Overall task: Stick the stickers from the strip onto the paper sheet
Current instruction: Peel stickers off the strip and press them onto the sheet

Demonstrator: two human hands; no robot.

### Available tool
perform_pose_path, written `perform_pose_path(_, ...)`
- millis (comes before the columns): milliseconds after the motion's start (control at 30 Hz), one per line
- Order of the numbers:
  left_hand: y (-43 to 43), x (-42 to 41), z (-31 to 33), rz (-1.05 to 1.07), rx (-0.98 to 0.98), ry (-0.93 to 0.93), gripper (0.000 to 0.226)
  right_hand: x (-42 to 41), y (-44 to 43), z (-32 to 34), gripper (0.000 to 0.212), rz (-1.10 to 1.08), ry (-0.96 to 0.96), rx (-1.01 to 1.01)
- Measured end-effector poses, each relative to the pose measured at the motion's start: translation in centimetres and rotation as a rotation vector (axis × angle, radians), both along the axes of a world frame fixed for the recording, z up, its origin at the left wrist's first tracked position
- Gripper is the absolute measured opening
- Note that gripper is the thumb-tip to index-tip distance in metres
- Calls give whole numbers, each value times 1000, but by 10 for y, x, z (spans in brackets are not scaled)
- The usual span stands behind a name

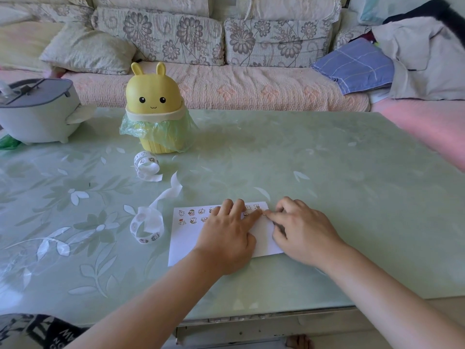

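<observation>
Pale green bench point(327, 172) with white leaf-and-flower print; white paper sheet point(191, 243) bearing seemingly red-and-brown cartoon stickers point(191, 212); yellow rabbit-eared bin point(153, 91), green liner point(161, 129).

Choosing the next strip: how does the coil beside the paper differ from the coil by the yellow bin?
The near coil lies just left of the paper sheet; the far coil lies in front of the yellow bin. The near coil trails a long bare tail; the far coil's is short. Both are curled white strips carrying stickers.

Open table point(352, 185) right of paper sheet point(186, 238); sticker strip point(147, 226) and yellow bin point(153, 96) to its left
</observation>
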State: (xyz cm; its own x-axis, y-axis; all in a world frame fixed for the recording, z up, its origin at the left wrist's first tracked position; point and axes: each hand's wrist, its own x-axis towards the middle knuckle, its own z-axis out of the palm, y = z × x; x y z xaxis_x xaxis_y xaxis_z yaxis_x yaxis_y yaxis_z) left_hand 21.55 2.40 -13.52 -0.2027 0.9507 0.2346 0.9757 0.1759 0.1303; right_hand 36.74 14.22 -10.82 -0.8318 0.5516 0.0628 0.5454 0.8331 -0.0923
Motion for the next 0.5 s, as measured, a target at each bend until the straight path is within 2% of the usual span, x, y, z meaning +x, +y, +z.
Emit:
perform_pose_path(100,-2,1,-1,-3,16,4,58,0,0,1,39,-7,8,11)
perform_pose_path(333,-5,1,-5,-4,25,-4,59,1,2,-3,52,37,10,101)
perform_pose_path(433,-6,1,-2,-5,-15,-53,61,0,2,1,44,50,36,148)
perform_pose_path(500,-7,-2,0,-20,-48,-88,59,-3,0,7,33,17,27,105)
